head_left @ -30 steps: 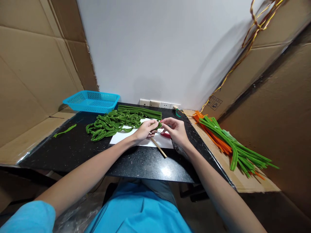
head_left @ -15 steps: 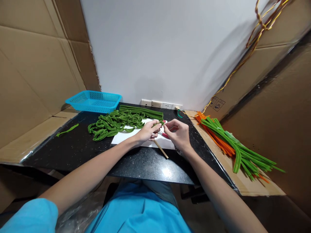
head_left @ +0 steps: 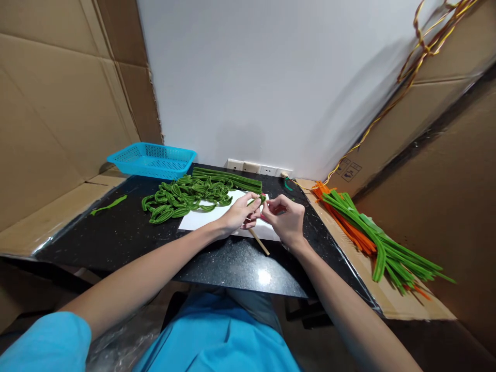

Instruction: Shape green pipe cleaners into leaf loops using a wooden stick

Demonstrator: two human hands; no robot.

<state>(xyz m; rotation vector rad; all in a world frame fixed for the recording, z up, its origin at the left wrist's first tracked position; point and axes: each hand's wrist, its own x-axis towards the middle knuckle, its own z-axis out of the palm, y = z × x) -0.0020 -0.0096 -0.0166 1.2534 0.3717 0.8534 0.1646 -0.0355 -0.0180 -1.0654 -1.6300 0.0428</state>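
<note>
Over the white sheet of paper point(head_left: 196, 220), my left hand point(head_left: 242, 213) is closed on a small piece of dark green pipe cleaner point(head_left: 262, 198). My right hand point(head_left: 285, 217) pinches at the same piece from the right, thumb and fingertip together; the fingers hide most of it. A thin wooden stick point(head_left: 259, 243) slants out below my left hand, its upper end hidden. Something red, partly covered, lies behind my right fingers. Left of my hands is a pile of looped dark green pipe cleaners point(head_left: 170, 201).
A bundle of straight dark green pipe cleaners point(head_left: 232, 179) lies behind the pile. A blue basket point(head_left: 153, 161) stands at the back left. Light green pipe cleaners point(head_left: 372, 232) and orange ones point(head_left: 349, 231) rest on cardboard at right. Sockets point(head_left: 251, 167) line the wall.
The view has shifted slightly. Both hands stay together at the green pipe cleaner, whose visible end has turned a little between the fingers.
</note>
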